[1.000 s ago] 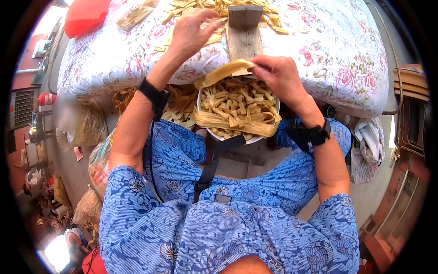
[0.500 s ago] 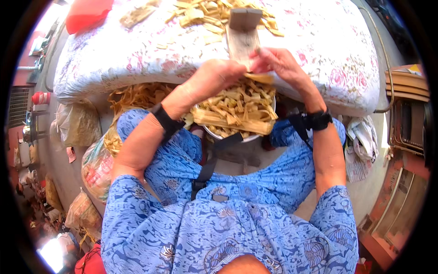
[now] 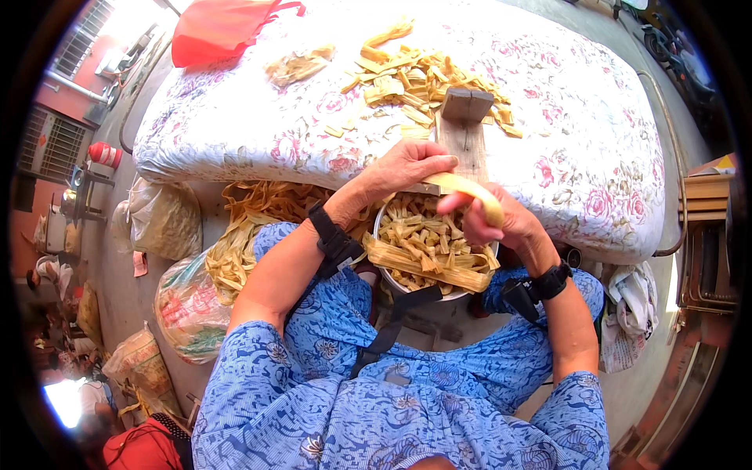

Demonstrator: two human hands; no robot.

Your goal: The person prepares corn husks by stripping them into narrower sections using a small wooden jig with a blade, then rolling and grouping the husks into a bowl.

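Between my hands a pale yellow, flat dried strip (image 3: 462,185) curves over, its right end bent downward. My left hand (image 3: 392,171) pinches the strip's left end, thumb against the fingers, beside a wooden board (image 3: 468,153). The fingers of my right hand (image 3: 509,219) are curled round the bent right end. Under both hands, a round white basin (image 3: 379,227) holds many short cut pieces (image 3: 431,227), with longer strips (image 3: 423,266) lying across the top. A dark upright block (image 3: 468,105) stands on the board's far part.
Loose yellow strips (image 3: 423,74) are heaped on the flowered cloth (image 3: 305,153) ahead. A red bag (image 3: 215,35) and a small clear bag (image 3: 300,66) lie at the far left. Below the cloth's edge are long dried strips (image 3: 231,258) and stuffed sacks (image 3: 164,219).
My right hand has come down and right, away from the board, and the strip now shows bent between both hands. The whole view has shifted, bringing more of the cloth into sight.
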